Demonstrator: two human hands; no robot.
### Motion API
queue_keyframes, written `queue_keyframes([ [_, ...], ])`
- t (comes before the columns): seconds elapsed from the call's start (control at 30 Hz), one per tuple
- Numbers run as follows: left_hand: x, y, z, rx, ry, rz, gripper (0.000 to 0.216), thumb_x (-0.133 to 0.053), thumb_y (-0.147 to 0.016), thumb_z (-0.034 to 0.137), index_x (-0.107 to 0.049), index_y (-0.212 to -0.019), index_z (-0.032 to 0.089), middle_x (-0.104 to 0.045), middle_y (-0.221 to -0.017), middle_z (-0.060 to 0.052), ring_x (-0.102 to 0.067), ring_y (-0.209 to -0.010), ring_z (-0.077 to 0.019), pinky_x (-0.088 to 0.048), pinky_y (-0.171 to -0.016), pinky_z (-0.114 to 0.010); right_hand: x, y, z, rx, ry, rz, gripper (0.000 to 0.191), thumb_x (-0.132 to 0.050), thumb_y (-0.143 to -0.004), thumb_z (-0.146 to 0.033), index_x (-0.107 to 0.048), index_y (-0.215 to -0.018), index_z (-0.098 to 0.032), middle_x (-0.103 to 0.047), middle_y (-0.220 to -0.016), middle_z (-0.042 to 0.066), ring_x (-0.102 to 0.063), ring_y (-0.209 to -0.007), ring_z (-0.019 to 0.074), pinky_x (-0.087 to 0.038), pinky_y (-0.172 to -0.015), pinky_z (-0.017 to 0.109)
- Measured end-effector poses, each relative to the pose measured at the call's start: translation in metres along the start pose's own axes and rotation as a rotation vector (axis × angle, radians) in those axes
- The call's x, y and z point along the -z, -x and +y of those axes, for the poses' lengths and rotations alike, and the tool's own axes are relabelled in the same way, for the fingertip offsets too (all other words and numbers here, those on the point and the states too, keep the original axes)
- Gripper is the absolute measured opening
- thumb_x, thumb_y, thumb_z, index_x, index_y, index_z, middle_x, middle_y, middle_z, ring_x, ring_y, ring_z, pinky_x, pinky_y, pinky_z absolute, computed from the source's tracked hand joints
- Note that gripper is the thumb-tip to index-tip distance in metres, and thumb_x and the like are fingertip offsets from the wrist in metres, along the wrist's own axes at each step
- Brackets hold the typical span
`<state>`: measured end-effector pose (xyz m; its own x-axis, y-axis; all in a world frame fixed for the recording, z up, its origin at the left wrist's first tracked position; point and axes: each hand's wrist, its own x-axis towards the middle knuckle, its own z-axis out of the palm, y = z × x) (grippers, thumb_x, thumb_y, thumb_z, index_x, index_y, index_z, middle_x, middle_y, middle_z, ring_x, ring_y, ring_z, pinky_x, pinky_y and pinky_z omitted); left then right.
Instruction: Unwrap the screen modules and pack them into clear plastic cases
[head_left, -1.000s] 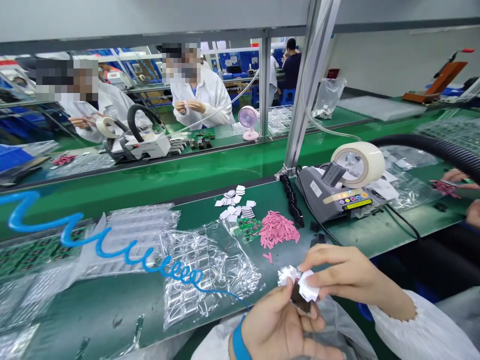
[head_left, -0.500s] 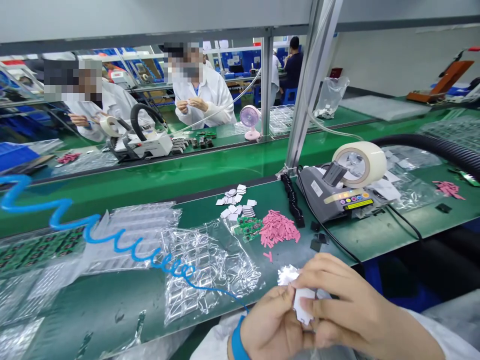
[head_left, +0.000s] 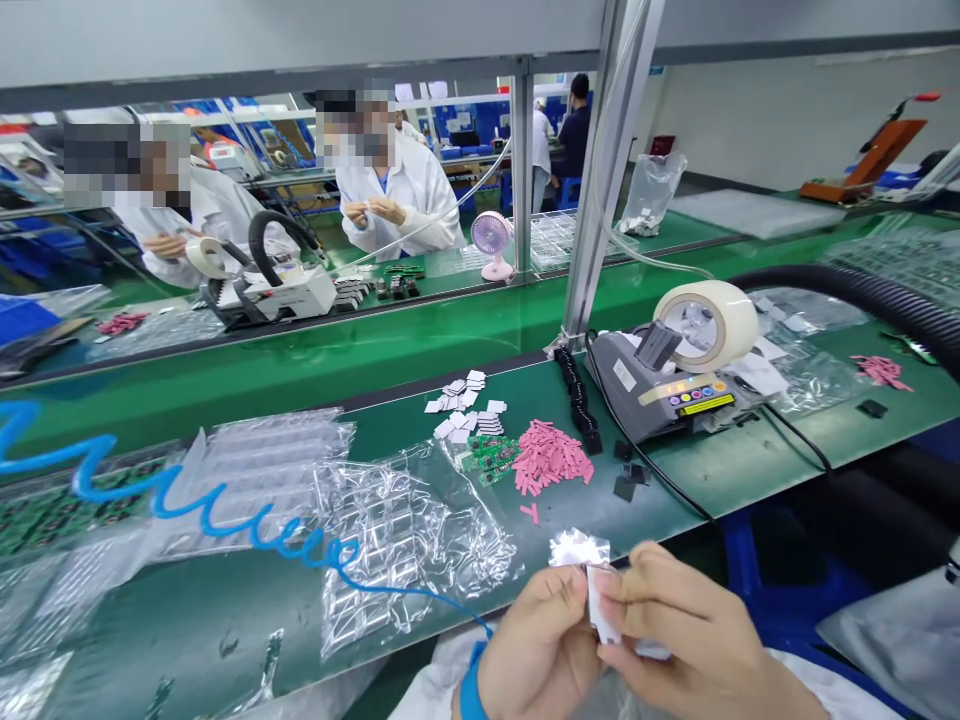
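Your left hand (head_left: 536,635) and your right hand (head_left: 690,625) now meet on one small white card (head_left: 601,605), close in front of you at the near edge of the bench (head_left: 247,600). A second ago your left palm lay opened out with a dark piece in it, and your right fingers held a white card over that piece; half a second later the card showed its broad face. Now it is turned narrower to view, upright and slightly tilted. Your left thumb and fingers pinch one side, and your right fingertips press on the other. The dark piece is out of sight; whether it sits behind the card, you cannot tell from here. A pale edge also shows beneath your right fingers, too covered to make out.

The change seems to mean that the work is now fine alignment or pressing, with both hands tied up and neither free to reach for parts. The supplies look unchanged: the pink strips (head_left: 553,458), the green circuit boards (head_left: 491,458) beside them, the loose white cards (head_left: 461,395) behind, and the black squares (head_left: 626,487) near the tape machine (head_left: 652,390). A crumpled shiny scrap (head_left: 579,548) lies just beyond your hands.
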<state>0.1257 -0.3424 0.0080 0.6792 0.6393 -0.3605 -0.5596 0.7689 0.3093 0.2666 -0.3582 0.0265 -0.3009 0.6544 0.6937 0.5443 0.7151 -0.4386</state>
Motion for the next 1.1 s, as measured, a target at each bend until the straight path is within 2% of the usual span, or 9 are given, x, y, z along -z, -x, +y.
queue_keyframes([
  [0.13, -0.003, -0.005, 0.002, -0.052, -0.039, -0.010, 0.026, -0.068, -0.075, 0.032, -0.068, -0.077, 0.006, -0.063, -0.070, -0.006, -0.055, -0.064, -0.0093, -0.040, -0.062, -0.020, -0.001, 0.004, 0.006, -0.100, 0.004, -0.018, 0.005, -0.056, -0.085, -0.018, -0.060, -0.083, -0.016, -0.066, -0.092, 0.012, -0.053, -0.066, 0.0138, -0.051, -0.053, 0.028],
  [0.23, 0.000, -0.011, 0.002, -0.056, -0.007, -0.024, 0.024, -0.066, -0.077, 0.031, -0.068, -0.077, 0.007, -0.063, -0.070, -0.006, -0.056, -0.063, -0.0094, -0.040, -0.062, -0.021, -0.002, 0.010, 0.011, -0.127, -0.039, -0.031, 0.004, -0.058, -0.083, -0.017, -0.060, -0.086, -0.017, -0.066, -0.101, 0.012, -0.053, -0.070, 0.0144, -0.052, -0.057, 0.029],
  [0.37, 0.007, -0.015, -0.002, -0.008, 0.076, 0.045, 0.021, -0.065, -0.077, 0.030, -0.067, -0.076, 0.009, -0.066, -0.070, -0.006, -0.061, -0.068, -0.0137, -0.044, -0.071, -0.027, -0.010, 0.016, 0.015, -0.164, -0.062, 0.021, 0.010, -0.061, -0.080, -0.013, -0.059, -0.089, -0.019, -0.069, -0.101, 0.009, -0.056, -0.069, 0.0138, -0.053, -0.057, 0.028],
  [0.47, 0.005, -0.017, -0.002, 0.021, 0.114, 0.066, 0.023, -0.065, -0.078, 0.031, -0.067, -0.081, 0.009, -0.067, -0.074, -0.007, -0.063, -0.073, -0.0147, -0.044, -0.077, -0.029, -0.018, 0.014, 0.015, -0.245, -0.096, 0.080, 0.008, -0.063, -0.078, -0.015, -0.062, -0.084, -0.020, -0.070, -0.098, 0.007, -0.061, -0.071, 0.0141, -0.055, -0.058, 0.026],
  [0.63, 0.003, -0.019, 0.003, 0.044, 0.161, 0.083, 0.023, -0.067, -0.075, 0.030, -0.067, -0.084, 0.008, -0.067, -0.072, -0.005, -0.062, -0.069, -0.0121, -0.044, -0.074, -0.025, -0.022, 0.003, 0.015, -0.336, -0.170, 0.103, 0.004, -0.065, -0.075, -0.015, -0.067, -0.076, -0.019, -0.072, -0.092, 0.007, -0.063, -0.066, 0.0137, -0.054, -0.050, 0.022],
  [0.83, 0.013, -0.020, 0.002, 0.079, 0.146, 0.105, 0.021, -0.069, -0.074, 0.028, -0.065, -0.084, 0.010, -0.066, -0.073, -0.003, -0.060, -0.067, -0.0106, -0.042, -0.072, -0.025, -0.014, 0.005, 0.022, -0.236, -0.098, -0.042, 0.005, -0.064, -0.077, -0.016, -0.066, -0.073, -0.018, -0.072, -0.087, 0.006, -0.057, -0.062, 0.0128, -0.051, -0.051, 0.025],
  [0.97, 0.015, -0.021, -0.001, 0.070, 0.129, 0.129, 0.018, -0.069, -0.074, 0.026, -0.065, -0.079, 0.010, -0.065, -0.070, -0.003, -0.059, -0.065, -0.0098, -0.041, -0.068, -0.024, -0.006, 0.005, 0.022, -0.132, -0.025, -0.142, 0.009, -0.056, -0.084, -0.015, -0.065, -0.082, -0.016, -0.068, -0.076, 0.003, -0.049, -0.061, 0.0127, -0.047, -0.055, 0.027],
  [1.1, 0.017, -0.022, -0.004, 0.045, 0.122, 0.138, 0.017, -0.072, -0.071, 0.025, -0.065, -0.071, 0.009, -0.062, -0.064, -0.002, -0.056, -0.060, -0.0087, -0.039, -0.062, -0.022, -0.001, 0.002, 0.020, -0.022, 0.006, -0.271, 0.012, -0.050, -0.087, -0.011, -0.061, -0.092, -0.011, -0.065, -0.079, 0.005, -0.046, -0.066, 0.0137, -0.045, -0.059, 0.029],
])
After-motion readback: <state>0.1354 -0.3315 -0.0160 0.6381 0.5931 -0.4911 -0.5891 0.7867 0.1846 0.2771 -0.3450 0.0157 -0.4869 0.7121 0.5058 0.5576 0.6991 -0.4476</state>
